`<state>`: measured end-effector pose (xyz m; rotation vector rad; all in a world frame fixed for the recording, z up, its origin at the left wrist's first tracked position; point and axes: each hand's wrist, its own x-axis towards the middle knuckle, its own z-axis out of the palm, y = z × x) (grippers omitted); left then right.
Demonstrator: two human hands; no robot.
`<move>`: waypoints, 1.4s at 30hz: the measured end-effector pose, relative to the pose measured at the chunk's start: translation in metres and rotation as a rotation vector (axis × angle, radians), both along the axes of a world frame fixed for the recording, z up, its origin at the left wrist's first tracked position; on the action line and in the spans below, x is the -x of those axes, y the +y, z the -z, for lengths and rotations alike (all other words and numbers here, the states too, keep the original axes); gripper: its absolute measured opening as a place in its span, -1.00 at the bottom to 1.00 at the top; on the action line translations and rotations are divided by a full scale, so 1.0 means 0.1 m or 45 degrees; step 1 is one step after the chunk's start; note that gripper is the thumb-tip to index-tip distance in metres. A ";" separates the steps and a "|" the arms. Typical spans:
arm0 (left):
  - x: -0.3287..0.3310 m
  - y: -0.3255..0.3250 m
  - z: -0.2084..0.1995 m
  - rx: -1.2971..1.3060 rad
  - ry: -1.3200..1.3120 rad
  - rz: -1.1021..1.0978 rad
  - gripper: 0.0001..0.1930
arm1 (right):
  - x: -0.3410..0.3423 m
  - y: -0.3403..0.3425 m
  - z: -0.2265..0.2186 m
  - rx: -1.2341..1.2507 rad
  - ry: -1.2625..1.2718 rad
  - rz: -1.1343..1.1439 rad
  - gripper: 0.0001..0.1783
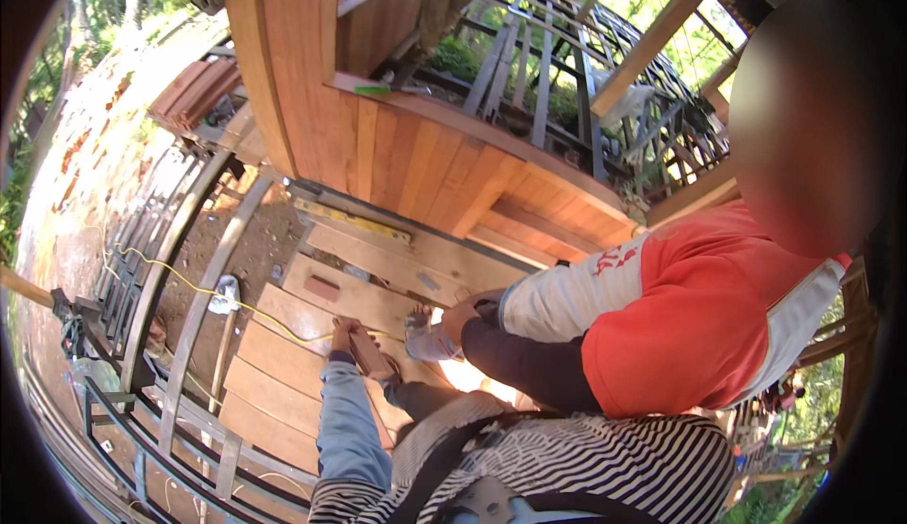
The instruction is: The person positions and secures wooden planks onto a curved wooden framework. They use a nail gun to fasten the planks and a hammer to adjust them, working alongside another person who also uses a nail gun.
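As the left hand (346,330) grips a brown block (371,355), a reddish piece (322,288) lies at its eleven o'clock. The right hand's fingers — I cannot tell.

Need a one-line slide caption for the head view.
Left hand holding a reddish-brown block above wooden planks, a co-worker in red and white at right.

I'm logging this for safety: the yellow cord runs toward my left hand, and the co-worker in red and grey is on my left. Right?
Not quite: the co-worker in red and grey is on your right, as the head view shows. The yellow cord does run toward your left hand.
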<state>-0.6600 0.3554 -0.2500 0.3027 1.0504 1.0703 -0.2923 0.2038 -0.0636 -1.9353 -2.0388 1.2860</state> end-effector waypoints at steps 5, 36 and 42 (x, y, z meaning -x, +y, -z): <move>-0.40 -0.39 -0.83 0.456 -0.121 0.342 -0.74 | 0.14 -0.04 0.07 0.137 0.078 0.096 -0.48; 5.07 0.15 -3.33 0.175 -0.218 -0.890 -0.52 | 7.30 2.25 -1.81 0.238 0.630 -0.762 0.16; 5.73 0.84 -3.66 -0.123 -0.233 -0.912 -0.34 | 8.02 2.98 -1.92 0.305 0.787 -0.607 0.03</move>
